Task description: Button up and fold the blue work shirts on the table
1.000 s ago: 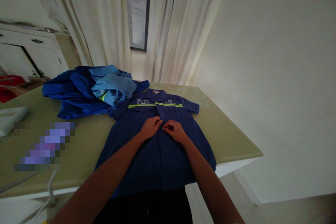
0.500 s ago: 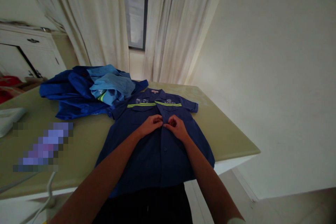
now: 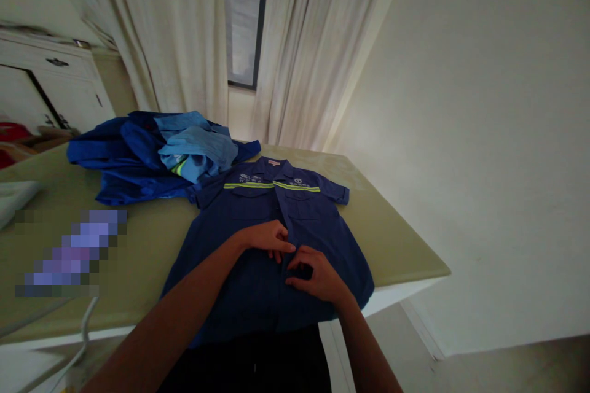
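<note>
A navy short-sleeved work shirt [image 3: 249,209] lies front up on the table, collar away from me, with a yellow-green stripe and white print across the chest. My left hand [image 3: 271,238] is closed on the edge of its button placket, at the middle of the front. Just to the right and a little nearer me, my right hand [image 3: 318,275] has its fingers and thumb curled onto the same placket. The fingertips cover the cloth there, so I cannot see a button between them.
A heap of blue clothes [image 3: 124,156] with a light blue shirt [image 3: 198,147] on top lies at the back left. A blurred-out object [image 3: 74,252] and a white cable [image 3: 85,322] are on the left. The table edge [image 3: 415,282] ends near the right wall.
Both hands have moved down the placket toward the hem, the right one further. The clothes heap stays where it was. The view has shifted slightly.
</note>
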Action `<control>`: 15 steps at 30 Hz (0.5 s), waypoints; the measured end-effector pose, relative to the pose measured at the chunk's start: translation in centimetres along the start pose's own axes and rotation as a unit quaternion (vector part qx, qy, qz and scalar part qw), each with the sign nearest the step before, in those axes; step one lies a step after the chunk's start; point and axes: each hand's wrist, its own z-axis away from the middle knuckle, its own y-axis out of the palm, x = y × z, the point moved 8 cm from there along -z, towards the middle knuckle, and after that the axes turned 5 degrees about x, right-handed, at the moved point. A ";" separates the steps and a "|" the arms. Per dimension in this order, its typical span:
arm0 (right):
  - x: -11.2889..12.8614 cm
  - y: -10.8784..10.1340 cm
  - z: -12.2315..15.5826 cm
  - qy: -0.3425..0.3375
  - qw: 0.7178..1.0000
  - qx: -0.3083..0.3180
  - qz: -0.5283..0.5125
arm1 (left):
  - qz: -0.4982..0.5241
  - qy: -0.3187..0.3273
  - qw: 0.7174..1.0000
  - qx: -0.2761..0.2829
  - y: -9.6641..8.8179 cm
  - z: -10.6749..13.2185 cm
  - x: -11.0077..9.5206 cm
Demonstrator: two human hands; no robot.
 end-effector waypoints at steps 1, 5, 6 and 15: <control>0.1 0.1 -0.1 -0.007 1.000 0.004 -0.003 | 0.013 0.002 1.000 0.016 0.3 0.1 0.0; 0.1 -0.2 -0.2 -0.002 1.000 -0.011 -0.021 | 0.056 0.024 0.998 -0.001 0.3 -0.2 0.0; 0.1 -0.3 -0.2 0.005 0.999 -0.019 -0.026 | 0.061 0.032 0.997 -0.016 0.2 -0.3 0.0; -0.6 -0.9 -0.1 0.041 0.995 -0.059 -0.065 | 0.075 0.102 0.984 -0.128 -0.1 -1.1 -1.1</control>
